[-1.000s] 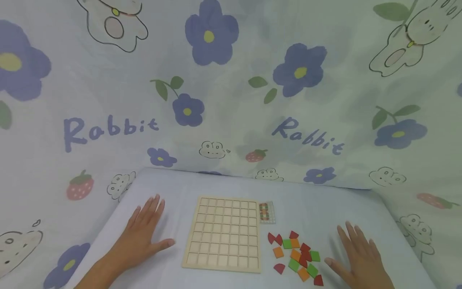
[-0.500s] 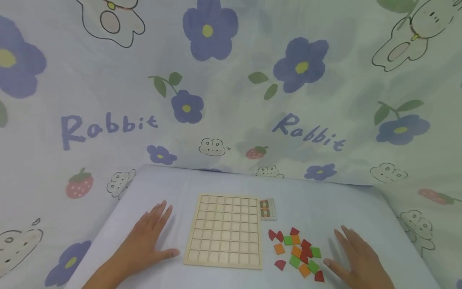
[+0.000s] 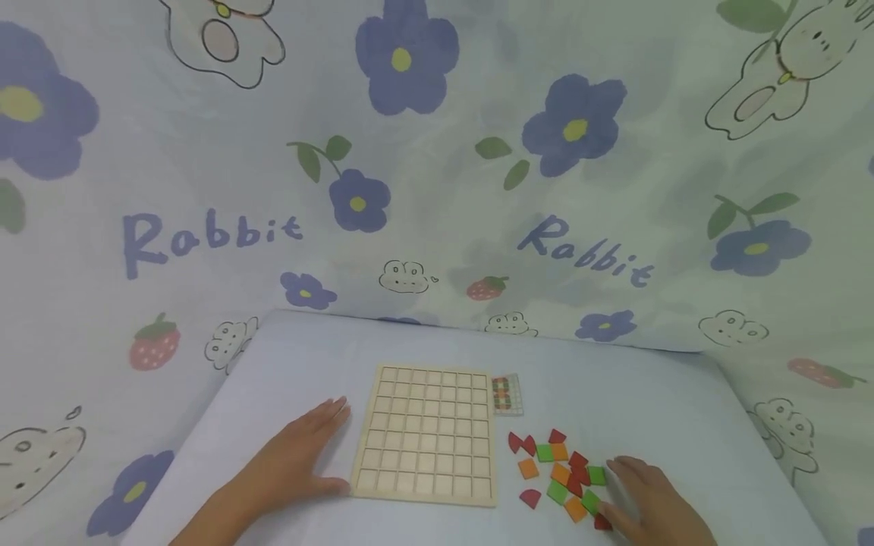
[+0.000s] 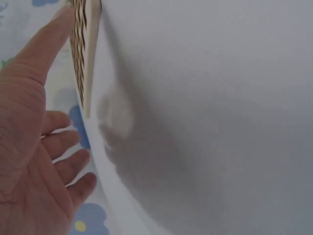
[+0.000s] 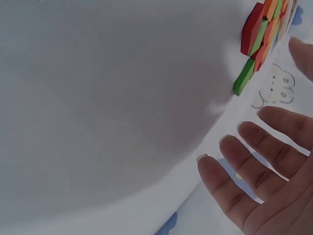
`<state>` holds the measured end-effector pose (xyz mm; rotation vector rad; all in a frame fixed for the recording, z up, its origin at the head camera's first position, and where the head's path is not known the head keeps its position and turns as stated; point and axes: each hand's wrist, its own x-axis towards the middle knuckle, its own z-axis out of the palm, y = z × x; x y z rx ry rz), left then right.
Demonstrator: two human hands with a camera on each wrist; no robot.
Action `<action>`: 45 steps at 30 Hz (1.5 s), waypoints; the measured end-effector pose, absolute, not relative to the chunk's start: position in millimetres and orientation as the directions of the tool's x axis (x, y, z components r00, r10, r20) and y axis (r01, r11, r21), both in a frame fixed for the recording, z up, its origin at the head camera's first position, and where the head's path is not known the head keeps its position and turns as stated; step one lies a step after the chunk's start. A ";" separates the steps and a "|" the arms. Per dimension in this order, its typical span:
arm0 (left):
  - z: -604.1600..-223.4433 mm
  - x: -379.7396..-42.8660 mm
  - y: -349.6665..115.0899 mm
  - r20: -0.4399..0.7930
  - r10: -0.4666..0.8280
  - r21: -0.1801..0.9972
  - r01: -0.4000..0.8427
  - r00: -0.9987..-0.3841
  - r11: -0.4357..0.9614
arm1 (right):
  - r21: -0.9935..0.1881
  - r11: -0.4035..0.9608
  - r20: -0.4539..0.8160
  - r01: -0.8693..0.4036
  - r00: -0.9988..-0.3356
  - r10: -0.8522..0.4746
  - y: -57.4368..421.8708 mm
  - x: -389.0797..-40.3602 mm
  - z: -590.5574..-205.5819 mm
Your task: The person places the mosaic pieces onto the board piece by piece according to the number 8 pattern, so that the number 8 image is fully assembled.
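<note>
A wooden grid board (image 3: pixel 425 432) lies in the middle of the white table, its square cells bare. My left hand (image 3: pixel 290 459) is just left of it, fingers extended, thumb tip right at the board's lower left edge. My right hand (image 3: pixel 652 504) hovers at the right side of a scatter of flat pieces, holding nothing, its fingers slightly bent. Among the pieces are orange squares (image 3: pixel 529 469), green squares (image 3: pixel 557 492) and red quarter-round pieces (image 3: pixel 530 498). The right thumb overlaps the nearest red piece (image 3: pixel 602 522) in the head view.
A small pattern card (image 3: pixel 507 395) with a printed red, green and orange design lies against the board's upper right edge. Behind the white table (image 3: pixel 601 394) hangs a cloth (image 3: pixel 437 167) printed with flowers and rabbits.
My left hand has moved right, up to the board's edge. My right hand has moved left to the coloured pieces. Board, card and pieces stay where they were.
</note>
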<state>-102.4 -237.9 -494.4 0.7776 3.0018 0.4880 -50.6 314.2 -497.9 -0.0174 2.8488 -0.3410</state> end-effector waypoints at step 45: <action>-499.6 -100.4 -219.0 -0.044 0.519 0.343 0.474 -0.854 0.811 | -0.503 0.825 -0.497 0.258 -0.867 -0.032 317.2 -42.4 -522.6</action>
